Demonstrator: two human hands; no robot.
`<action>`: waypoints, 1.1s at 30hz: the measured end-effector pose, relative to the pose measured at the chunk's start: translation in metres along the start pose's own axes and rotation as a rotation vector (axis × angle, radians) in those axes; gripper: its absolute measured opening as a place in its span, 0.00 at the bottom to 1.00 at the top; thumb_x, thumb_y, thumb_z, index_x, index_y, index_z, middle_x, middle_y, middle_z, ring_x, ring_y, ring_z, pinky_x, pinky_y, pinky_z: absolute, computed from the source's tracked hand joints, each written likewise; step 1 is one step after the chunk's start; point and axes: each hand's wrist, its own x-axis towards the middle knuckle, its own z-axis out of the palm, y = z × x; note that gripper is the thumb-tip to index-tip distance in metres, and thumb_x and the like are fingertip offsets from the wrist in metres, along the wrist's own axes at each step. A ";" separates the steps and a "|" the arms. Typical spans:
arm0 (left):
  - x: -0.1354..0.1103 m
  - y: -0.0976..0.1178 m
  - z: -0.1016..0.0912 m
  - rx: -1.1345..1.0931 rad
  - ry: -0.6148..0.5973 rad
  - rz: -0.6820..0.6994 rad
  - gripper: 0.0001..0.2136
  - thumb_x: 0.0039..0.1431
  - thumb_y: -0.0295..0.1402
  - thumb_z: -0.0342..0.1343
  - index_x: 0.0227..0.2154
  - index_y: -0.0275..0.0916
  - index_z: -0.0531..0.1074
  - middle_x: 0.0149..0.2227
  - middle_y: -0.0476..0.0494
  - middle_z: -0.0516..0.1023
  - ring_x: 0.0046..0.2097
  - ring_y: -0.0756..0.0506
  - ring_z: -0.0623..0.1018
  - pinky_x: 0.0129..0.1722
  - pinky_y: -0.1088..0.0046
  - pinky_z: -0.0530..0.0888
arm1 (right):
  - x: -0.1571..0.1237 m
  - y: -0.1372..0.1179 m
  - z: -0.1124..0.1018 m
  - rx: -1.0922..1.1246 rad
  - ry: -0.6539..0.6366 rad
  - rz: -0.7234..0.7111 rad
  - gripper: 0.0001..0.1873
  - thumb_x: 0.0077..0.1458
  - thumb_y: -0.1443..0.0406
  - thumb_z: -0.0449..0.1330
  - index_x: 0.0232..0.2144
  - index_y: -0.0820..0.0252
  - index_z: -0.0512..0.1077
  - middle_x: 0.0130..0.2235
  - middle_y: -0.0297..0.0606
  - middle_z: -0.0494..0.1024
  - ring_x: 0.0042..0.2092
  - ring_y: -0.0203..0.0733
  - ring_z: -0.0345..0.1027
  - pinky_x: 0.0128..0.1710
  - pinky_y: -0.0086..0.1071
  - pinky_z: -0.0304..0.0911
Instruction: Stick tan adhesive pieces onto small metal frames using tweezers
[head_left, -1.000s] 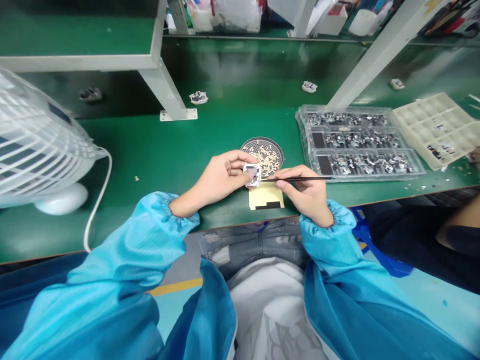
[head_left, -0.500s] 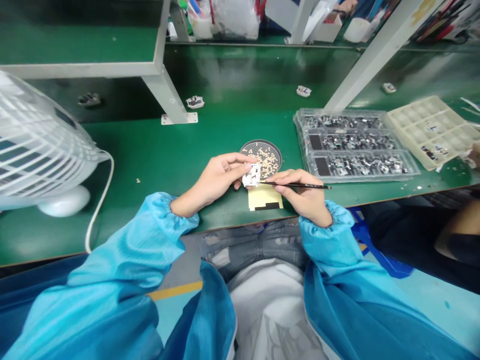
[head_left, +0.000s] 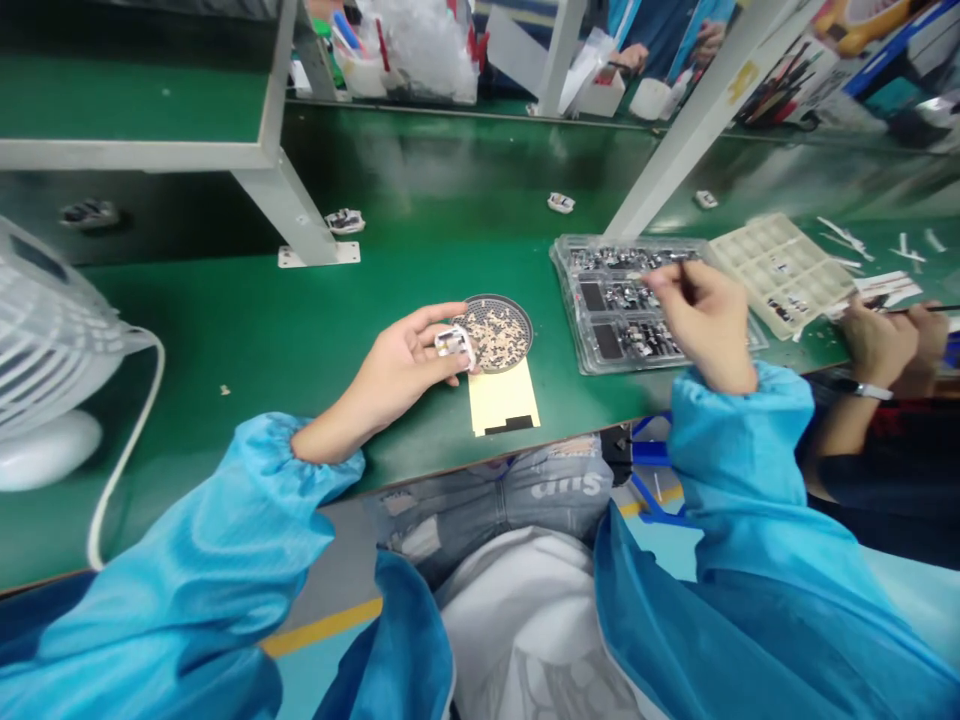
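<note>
My left hand is closed on a small white plastic housing with dark and metallic bits inside, tilted between thumb and fingers. It is beside a round dark tray strewn with tiny beige and black parts. A pad of yellow paper with a black strip lies just in front of that tray. My right hand is over a clear compartment box full of small metal parts. Its fingers are closed round slim black tweezers, mostly hidden by the hand; the tips are unclear.
A white fan with its cord stands at left. Right of the box lies a cream divided tray, near a co-worker's hands. Metal posts hold the shelf, and white housings lie along the back.
My right hand has left the housing and moved right, over the compartment box, with the tweezers. My left hand still holds the housing, now turned differently. The view has shifted to the right.
</note>
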 end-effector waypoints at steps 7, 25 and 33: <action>0.001 -0.002 -0.005 0.157 -0.078 -0.119 0.22 0.55 0.46 0.74 0.44 0.33 0.81 0.35 0.37 0.84 0.29 0.48 0.80 0.19 0.81 0.67 | 0.041 0.047 -0.002 -0.349 -0.310 0.154 0.18 0.58 0.56 0.68 0.49 0.55 0.84 0.42 0.41 0.86 0.41 0.49 0.78 0.44 0.40 0.69; -0.001 0.004 0.001 0.177 -0.141 -0.195 0.23 0.57 0.52 0.70 0.36 0.33 0.78 0.26 0.45 0.79 0.23 0.53 0.76 0.20 0.85 0.59 | 0.044 0.027 0.000 -0.436 -0.305 0.177 0.18 0.54 0.55 0.68 0.44 0.58 0.81 0.42 0.41 0.85 0.41 0.47 0.76 0.41 0.35 0.64; 0.001 0.000 -0.002 0.174 -0.125 -0.183 0.26 0.56 0.55 0.70 0.35 0.33 0.77 0.26 0.46 0.78 0.22 0.53 0.76 0.20 0.84 0.59 | 0.057 0.023 0.005 -0.424 -0.377 0.237 0.16 0.48 0.61 0.71 0.41 0.59 0.81 0.37 0.39 0.83 0.36 0.44 0.73 0.38 0.35 0.62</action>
